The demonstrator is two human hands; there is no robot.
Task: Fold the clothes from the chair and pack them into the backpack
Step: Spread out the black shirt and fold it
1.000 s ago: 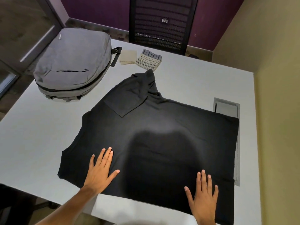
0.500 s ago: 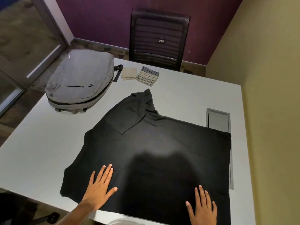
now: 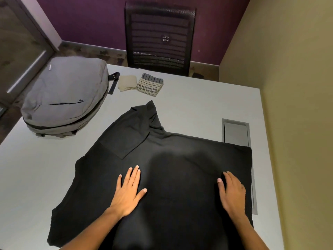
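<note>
A pale grey table [image 3: 198, 98] fills the view, and on its near half lies the black shirt [image 3: 180, 159], spread flat, its collar pointing far and one sleeve folded inward across the upper left. The left hand [image 3: 128, 192] rests palm-down on the shirt's left-centre with fingers straight and slightly spread, gripping nothing. The right hand [image 3: 232, 192] lies flat near the shirt's right edge, fingers straight and close together, also holding nothing. The step in hand appears to be smoothing the fabric before the next fold. To do it well, sweep both palms outward from the centre toward the edges, press out creases without dragging the folded sleeve loose, and keep the right edge square with the table. Fold only once the surface lies even. Far of the collar sit two small folded cloths [image 3: 142, 84], one beige, one striped. The grey backpack [image 3: 66, 98] lies at far left, its zip apparently not yet open. A black mesh chair [image 3: 159, 37] stands beyond the table against a purple wall; a cable hatch [image 3: 236, 131] is set into the table at right.
</note>
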